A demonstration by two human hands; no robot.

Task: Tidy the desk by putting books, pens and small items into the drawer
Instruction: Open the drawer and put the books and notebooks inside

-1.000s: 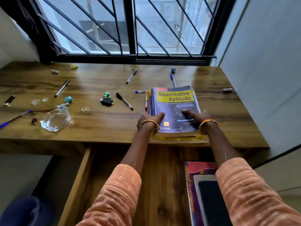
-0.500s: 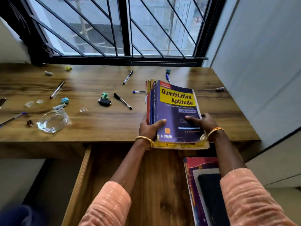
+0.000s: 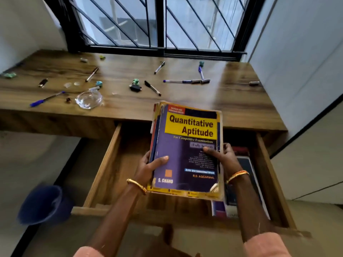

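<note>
Left hand point(image 3: 148, 166) and right hand point(image 3: 223, 157) each grip one side of the book stack point(image 3: 185, 151), thumbs on the top cover, remaining fingers hidden underneath. Stack is held above the open drawer point(image 3: 104, 164). Pens point(image 3: 152, 88) lie on the tabletop point(image 3: 237, 101) beyond both grips.

A black barred window point(image 3: 163, 25) fills the 12 o'clock side, its sill just behind the desk's far edge. White walls stand at 10 o'clock point(image 3: 27, 25) and 2 o'clock point(image 3: 300, 52). At 8 o'clock a blurred dark blue bin point(image 3: 43, 204) sits on the grey floor point(image 3: 37, 160). A dark line runs along the right wall panel at 3 o'clock.
</note>
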